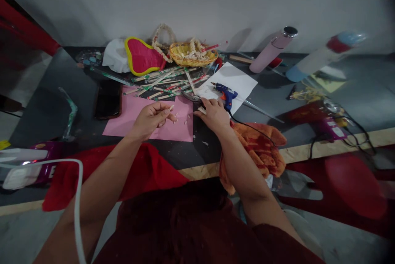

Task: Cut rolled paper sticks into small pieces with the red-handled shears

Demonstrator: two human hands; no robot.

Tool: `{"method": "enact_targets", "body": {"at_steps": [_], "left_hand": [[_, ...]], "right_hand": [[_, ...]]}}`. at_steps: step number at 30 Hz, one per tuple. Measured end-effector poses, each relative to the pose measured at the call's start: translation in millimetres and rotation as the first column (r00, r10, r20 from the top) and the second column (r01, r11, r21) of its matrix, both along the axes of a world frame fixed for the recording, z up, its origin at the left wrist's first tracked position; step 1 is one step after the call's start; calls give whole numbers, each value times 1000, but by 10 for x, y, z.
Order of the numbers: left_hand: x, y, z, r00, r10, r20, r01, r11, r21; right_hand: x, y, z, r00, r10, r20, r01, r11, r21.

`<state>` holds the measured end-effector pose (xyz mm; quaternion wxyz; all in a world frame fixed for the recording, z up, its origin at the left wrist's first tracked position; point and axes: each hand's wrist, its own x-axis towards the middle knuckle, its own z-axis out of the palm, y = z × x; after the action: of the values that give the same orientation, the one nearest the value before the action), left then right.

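Observation:
My left hand (149,120) is closed in a pinch over a pink sheet of paper (138,112), holding a short pale stick piece (171,108) at its fingertips. My right hand (214,114) rests low at the sheet's right edge, fingers bent downward. Between its thumb and forefinger shows another pale wooden piece (202,110); the rest of it is hidden. A dark metal tool (190,96), its kind unclear, lies just beyond those fingers. Small pale chips (185,122) are scattered on the paper between both hands. A blue glue gun (227,95) lies on white paper (243,85) beyond my right hand.
Wrapped chopsticks (166,81) lie behind the pink sheet. Farther back are a yellow basket (177,59) and a pink heart-shaped piece (142,56). A phone (108,100) lies left; a pink flask (271,52) and a bottle (321,58) stand right. Orange plush cloth (262,144) overhangs the front edge.

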<state>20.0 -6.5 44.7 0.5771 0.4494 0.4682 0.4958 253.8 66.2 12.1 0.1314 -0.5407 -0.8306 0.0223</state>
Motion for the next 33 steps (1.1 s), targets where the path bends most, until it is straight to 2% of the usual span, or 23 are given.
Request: {"method": "enact_targets", "body": {"at_steps": [4, 7, 8, 10, 11, 12, 14, 16, 18, 23, 27, 29, 33], "left_hand": [[48, -20, 8, 973, 29, -228, -17, 999, 50], [77, -48, -9, 935, 49, -350, -14, 995, 101], [84, -58, -23, 925, 46, -377, -1, 993, 120], [95, -73, -58, 896, 38, -442, 35, 987, 154], [99, -79, -75, 871, 38, -490, 55, 983, 173], [101, -83, -90, 837, 45, -546, 75, 978, 195], [105, -85, -107, 756, 68, -650, 116, 965, 236], [107, -85, -107, 694, 75, -716, 158, 954, 254], [109, -85, -96, 672, 66, -737, 189, 948, 257], [121, -104, -73, 698, 87, -711, 185, 937, 297], [132, -126, -60, 712, 138, -688, 149, 928, 341], [137, -136, -51, 717, 156, -680, 135, 925, 354], [153, -158, -30, 721, 184, -668, 114, 919, 376]], "right_hand": [[-24, -20, 65, 997, -3, -80, 9, 998, 69], [-83, -87, 175, 963, 80, -255, -40, 987, 158], [-115, -122, 207, 936, 126, -329, -80, 985, 150], [-194, -204, 244, 843, 175, -509, -187, 982, 28], [-238, -244, 246, 785, 173, -595, -271, 959, -78], [-281, -281, 240, 727, 157, -669, -371, 909, -190], [-355, -337, 213, 648, 111, -754, -536, 769, -347], [-401, -368, 181, 610, 68, -789, -626, 652, -428], [-418, -382, 159, 584, -1, -812, -655, 590, -472], [-435, -413, 155, 460, -246, -853, -704, 484, -519], [-474, -452, 158, 356, -430, -829, -725, 432, -536], [-487, -467, 154, 334, -474, -815, -734, 412, -540], [-496, -493, 150, 306, -476, -825, -768, 389, -509]]}}
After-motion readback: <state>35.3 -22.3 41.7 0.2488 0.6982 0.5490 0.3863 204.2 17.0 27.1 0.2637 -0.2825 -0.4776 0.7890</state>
